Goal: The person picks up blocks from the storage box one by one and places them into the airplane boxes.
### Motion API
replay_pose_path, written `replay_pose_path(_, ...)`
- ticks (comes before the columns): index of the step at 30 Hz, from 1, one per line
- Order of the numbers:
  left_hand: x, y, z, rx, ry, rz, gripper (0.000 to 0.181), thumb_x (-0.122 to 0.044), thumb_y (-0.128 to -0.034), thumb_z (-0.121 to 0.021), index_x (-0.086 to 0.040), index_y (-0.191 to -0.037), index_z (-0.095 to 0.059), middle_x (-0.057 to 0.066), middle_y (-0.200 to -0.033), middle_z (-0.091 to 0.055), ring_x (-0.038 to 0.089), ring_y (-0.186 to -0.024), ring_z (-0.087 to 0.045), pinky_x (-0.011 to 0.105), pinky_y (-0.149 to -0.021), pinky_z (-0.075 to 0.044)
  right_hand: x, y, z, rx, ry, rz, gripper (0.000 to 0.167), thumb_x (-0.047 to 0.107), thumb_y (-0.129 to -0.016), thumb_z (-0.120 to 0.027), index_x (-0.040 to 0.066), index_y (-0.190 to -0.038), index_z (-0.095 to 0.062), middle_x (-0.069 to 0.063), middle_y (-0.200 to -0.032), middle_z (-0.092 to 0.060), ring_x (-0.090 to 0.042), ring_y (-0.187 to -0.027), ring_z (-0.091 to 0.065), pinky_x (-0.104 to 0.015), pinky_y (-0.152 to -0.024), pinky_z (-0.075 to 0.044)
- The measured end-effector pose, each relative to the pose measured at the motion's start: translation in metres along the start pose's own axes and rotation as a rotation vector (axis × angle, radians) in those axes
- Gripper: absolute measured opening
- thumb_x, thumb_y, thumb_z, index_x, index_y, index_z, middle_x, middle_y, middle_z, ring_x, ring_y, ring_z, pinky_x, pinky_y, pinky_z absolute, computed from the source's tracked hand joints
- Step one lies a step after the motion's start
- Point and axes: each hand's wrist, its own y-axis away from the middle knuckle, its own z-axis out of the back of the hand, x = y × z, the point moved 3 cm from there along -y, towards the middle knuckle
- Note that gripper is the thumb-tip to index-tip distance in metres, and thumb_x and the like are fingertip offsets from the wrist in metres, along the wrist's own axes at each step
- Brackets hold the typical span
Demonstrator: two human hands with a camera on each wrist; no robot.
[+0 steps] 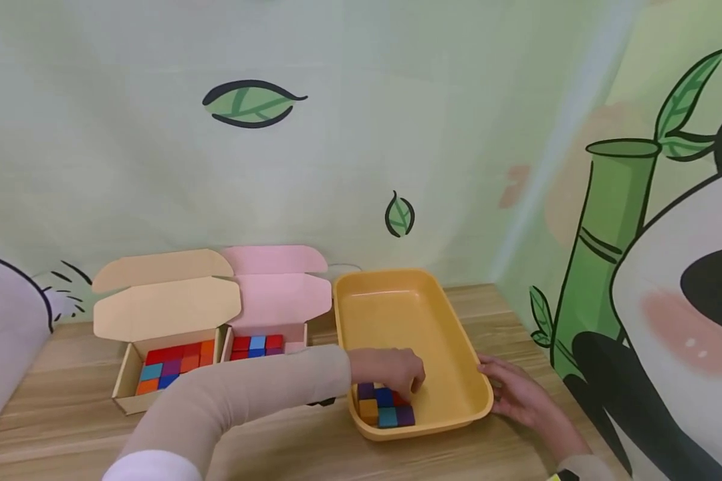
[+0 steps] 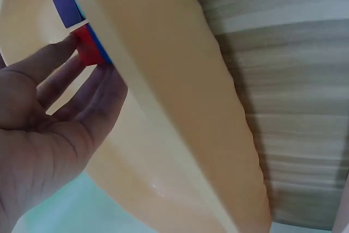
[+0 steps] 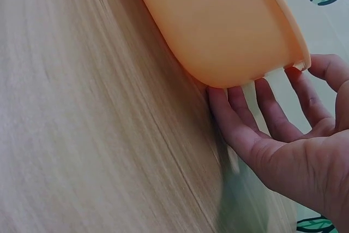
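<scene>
My left hand reaches down into the near left corner of a yellow tray. In the left wrist view, its fingers and thumb pinch a red block among other coloured blocks. A purple block lies beside it. Orange, teal and blue blocks sit together in that corner, partly covered by the hand. At the tray's right side, my right hand holds the rim, thumb on top and fingers against the outer wall.
To the left stand an open wooden box with a tan lid and another with a pink lid; both contain coloured blocks. My left forearm partly hides them. A printed cloth wall rises behind the wooden table.
</scene>
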Motion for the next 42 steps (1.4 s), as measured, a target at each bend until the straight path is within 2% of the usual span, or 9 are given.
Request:
replay_pose_path(4,0.001,-0.002,0.003,0.022,0.021,0.010,0.003,-0.013,-0.0867,-0.080,-0.016,-0.086,-0.079,-0.009,-0.081,-0.064,0.007,-0.066,-0.055,0.019,-0.056,-0.045,0.002,0.000,0.000,-0.012,0.005,0.000,0.054,0.022,-0.104,-0.056,0.006,-0.152,-0.039,-0.001,-0.128,-0.057,-0.024,-0.108,-0.065,-0.047,-0.089,-0.057)
replay_pose_path(9,-0.002,0.000,0.006,0.042,0.037,0.034,0.013,-0.007,-0.0885,-0.075,-0.016,-0.080,-0.077,-0.008,-0.072,-0.061,0.008,-0.059,-0.052,0.020,-0.052,-0.043,0.002,0.000,-0.001,-0.006,0.010,-0.001,0.054,0.023,-0.104,-0.056,0.006,-0.152,-0.039,-0.002,-0.129,-0.055,-0.025,-0.108,-0.065,-0.048,-0.090,-0.056)
replay_pose_path(16,-0.006,0.003,0.003,0.062,0.014,0.030,0.013,-0.010,-0.0819,-0.084,-0.016,-0.075,-0.076,-0.010,-0.066,-0.060,0.005,-0.058,-0.053,0.019,-0.052,-0.043,0.001,0.000,-0.002,0.003,-0.001,-0.003,0.055,0.023,-0.104,-0.056,0.006,-0.153,-0.037,-0.003,-0.131,-0.054,-0.024,-0.110,-0.064,-0.048,-0.090,-0.056)
replay_pose_path(22,-0.004,0.000,0.007,0.002,0.043,0.003,0.017,-0.003,-0.0792,-0.084,-0.015,-0.072,-0.075,-0.008,-0.066,-0.063,0.006,-0.060,-0.055,0.018,-0.054,-0.045,0.001,0.000,-0.003,0.000,0.007,-0.002,0.053,0.024,-0.104,-0.056,0.007,-0.152,-0.041,-0.003,-0.129,-0.057,-0.024,-0.109,-0.065,-0.047,-0.089,-0.057)
replay_pose_path(27,-0.004,0.000,0.025,-0.093,0.097,-0.028,0.010,-0.006,-0.0822,-0.084,-0.013,-0.085,-0.077,-0.007,-0.077,-0.065,0.007,-0.067,-0.056,0.016,-0.058,-0.047,0.001,-0.001,-0.004,-0.004,0.010,0.000,0.053,0.024,-0.104,-0.056,0.007,-0.152,-0.040,-0.004,-0.132,-0.055,-0.024,-0.110,-0.065,-0.047,-0.089,-0.057)
replay_pose_path(30,-0.006,0.006,0.041,-0.160,0.140,-0.038,0.012,-0.009,-0.0847,-0.082,-0.012,-0.096,-0.079,-0.005,-0.086,-0.067,0.008,-0.074,-0.057,0.016,-0.063,-0.048,0.001,-0.001,-0.002,-0.008,0.009,-0.001,0.054,0.024,-0.104,-0.056,0.007,-0.152,-0.039,-0.004,-0.132,-0.054,-0.024,-0.110,-0.064,-0.048,-0.090,-0.056)
replay_pose_path(34,-0.005,0.016,0.061,-0.235,0.204,-0.040,0.014,-0.011,-0.0877,-0.080,-0.013,-0.101,-0.078,-0.004,-0.093,-0.069,0.009,-0.080,-0.057,0.015,-0.068,-0.049,0.001,-0.002,-0.001,-0.002,0.009,0.000,0.057,0.024,-0.104,-0.055,0.007,-0.155,-0.036,-0.003,-0.131,-0.055,-0.024,-0.110,-0.063,-0.048,-0.091,-0.056)
replay_pose_path(38,-0.001,0.025,0.071,-0.267,0.271,-0.049,0.014,-0.011,-0.0889,-0.079,-0.014,-0.103,-0.078,-0.004,-0.095,-0.070,0.009,-0.081,-0.059,0.015,-0.070,-0.050,0.001,-0.002,-0.001,-0.001,0.008,0.001,0.058,0.023,-0.104,-0.055,0.006,-0.156,-0.034,-0.004,-0.133,-0.054,-0.024,-0.110,-0.064,-0.049,-0.091,-0.056)
replay_pose_path(42,0.002,0.034,0.076,-0.289,0.275,-0.076,0.014,-0.011,-0.0890,-0.079,-0.012,-0.103,-0.079,-0.004,-0.095,-0.071,0.009,-0.082,-0.059,0.014,-0.071,-0.049,0.001,-0.001,-0.001,-0.011,0.007,0.002,0.057,0.024,-0.104,-0.056,0.007,-0.155,-0.036,-0.003,-0.132,-0.054,-0.024,-0.110,-0.064,-0.048,-0.090,-0.056)
